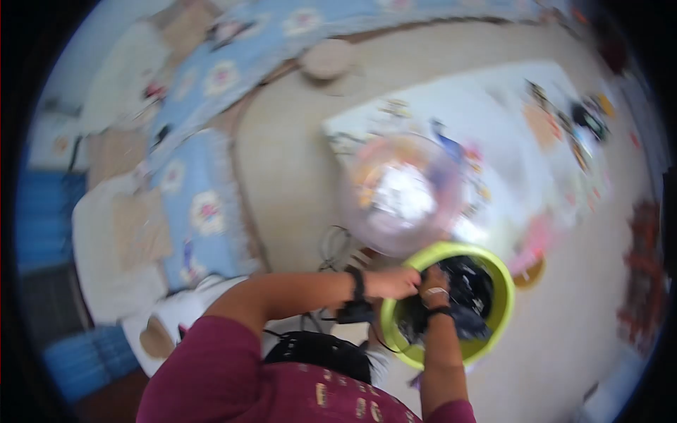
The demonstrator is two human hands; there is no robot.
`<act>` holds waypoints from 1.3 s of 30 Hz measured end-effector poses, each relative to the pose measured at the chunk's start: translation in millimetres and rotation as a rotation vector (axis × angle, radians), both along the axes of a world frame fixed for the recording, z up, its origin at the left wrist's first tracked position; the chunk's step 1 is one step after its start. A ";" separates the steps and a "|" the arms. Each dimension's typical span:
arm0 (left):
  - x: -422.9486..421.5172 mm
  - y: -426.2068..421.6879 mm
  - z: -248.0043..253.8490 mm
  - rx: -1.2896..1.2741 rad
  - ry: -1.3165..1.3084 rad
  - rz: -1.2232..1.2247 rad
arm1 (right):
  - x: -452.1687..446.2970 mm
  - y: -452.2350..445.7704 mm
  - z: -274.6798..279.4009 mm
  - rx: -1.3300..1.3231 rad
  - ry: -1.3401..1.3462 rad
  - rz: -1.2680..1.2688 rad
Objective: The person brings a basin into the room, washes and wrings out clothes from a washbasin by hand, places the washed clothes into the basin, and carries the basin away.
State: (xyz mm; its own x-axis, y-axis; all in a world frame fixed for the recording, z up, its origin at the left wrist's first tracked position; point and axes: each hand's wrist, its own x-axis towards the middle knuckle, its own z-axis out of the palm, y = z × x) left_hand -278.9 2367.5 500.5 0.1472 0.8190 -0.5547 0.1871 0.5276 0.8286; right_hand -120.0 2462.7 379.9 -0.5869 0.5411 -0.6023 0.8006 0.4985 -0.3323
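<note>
A yellow-green bin (501, 310) stands in front of me, with a crumpled black plastic bag (471, 285) inside it. My left hand (396, 283) reaches over the bin's left rim, its fingers closed on an edge of the bag. Down inside the bin, my right hand (435, 283) is close beside the left one, its fingers bent against the black plastic and seemingly gripping it. Blur hides the fingertips of both hands.
Just beyond the bin, a clear round container (402, 190) with shiny contents sits at a white table (508, 99) strewn with small items. A round stool (328, 58) stands farther back. Blue flowered sofas (190, 183) line the left. Cables (333, 247) lie near the bin.
</note>
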 end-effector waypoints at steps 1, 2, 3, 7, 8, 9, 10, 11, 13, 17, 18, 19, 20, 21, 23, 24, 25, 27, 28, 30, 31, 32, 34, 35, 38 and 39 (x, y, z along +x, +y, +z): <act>-3.6 4.8 8.4 0.031 0.119 -0.164 | 1.7 5.8 -19.9 -0.056 -0.004 0.035; -5.7 8.5 19.7 0.070 0.210 -0.255 | 10.6 10.6 -48.9 -0.098 0.007 0.117; -9.4 13.2 28.0 0.109 0.217 -0.304 | 33.1 8.7 -99.1 0.037 -0.044 0.280; 16.7 66.0 29.2 0.145 0.411 -0.239 | 42.2 27.5 -61.6 -0.014 -0.039 0.169; 30.0 80.0 37.2 0.046 0.511 -0.139 | 44.4 32.6 -51.0 -0.035 0.031 0.099; 38.7 92.6 28.8 0.120 0.388 -0.012 | 49.0 36.7 -38.2 -0.059 0.111 0.013; 48.3 103.8 20.0 0.200 0.263 0.111 | 55.1 41.1 -24.5 -0.102 0.205 -0.093; 56.2 109.7 14.9 0.116 0.155 0.238 | 61.0 45.4 -12.2 -0.155 0.303 -0.197; 94.7 124.2 -32.0 0.082 0.097 0.464 | 68.5 49.7 15.6 -0.282 0.500 -0.415; 74.4 89.9 2.9 -0.357 0.175 0.411 | 60.2 38.5 92.1 -0.467 0.762 -0.695; 76.0 83.3 -11.2 -0.442 0.029 0.510 | 51.0 24.2 124.1 -0.537 0.871 -0.893; 84.0 86.5 -33.1 -0.641 -0.078 0.708 | 44.3 12.0 152.6 -0.604 0.975 -1.096; 60.4 74.9 -25.9 -0.242 0.092 0.096 | 41.0 4.1 178.8 -0.602 0.965 -1.093; 65.3 74.5 -28.1 -0.245 0.082 0.100 | 39.1 -3.2 202.2 -0.550 0.952 -1.084; 84.6 79.3 -43.0 -0.367 -0.028 0.451 | 58.4 -10.4 196.7 0.142 0.898 -0.390; 92.0 81.8 -47.1 -0.427 -0.083 0.626 | 39.0 -19.5 215.3 0.142 0.889 -0.388; 97.0 84.0 -52.5 -0.484 -0.135 0.803 | 14.6 -28.9 233.0 -0.227 0.966 -0.841; 87.7 75.1 -41.5 -0.440 -0.172 0.751 | -1.5 -32.9 237.0 -0.616 0.990 -1.285; 81.2 67.6 -29.7 -0.393 -0.201 0.698 | 2.5 -25.4 212.9 -0.584 0.955 -1.193; 85.5 58.8 -15.4 -0.320 -0.194 0.866 | 19.8 -5.9 146.9 -0.314 0.734 -0.933; 101.8 64.0 -36.2 -0.389 -0.187 0.860 | 48.0 13.3 87.9 -0.079 0.670 -0.693; 111.7 67.1 -50.4 -0.458 -0.180 0.855 | 68.0 26.0 48.6 0.147 0.597 -0.448; 96.4 58.7 -45.2 -0.447 -0.189 0.702 | 62.2 27.6 45.3 0.224 0.454 -0.461; 96.2 55.5 -60.5 -0.383 -0.131 0.568 | 59.9 28.3 45.6 0.306 0.306 -0.480; 96.4 46.8 -74.6 -0.330 -0.107 0.442 | 47.5 32.0 67.8 0.615 0.278 -0.309; 90.8 42.4 -70.6 -0.340 -0.128 0.466 | 18.2 21.7 94.6 0.521 0.298 -0.351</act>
State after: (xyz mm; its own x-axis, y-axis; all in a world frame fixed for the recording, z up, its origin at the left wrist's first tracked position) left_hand -188.0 2409.9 429.9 -0.1020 0.5929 -0.7988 -0.2186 0.7700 0.5994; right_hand -101.7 2484.4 474.5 -0.4239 0.9042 -0.0528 0.8556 0.3806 -0.3508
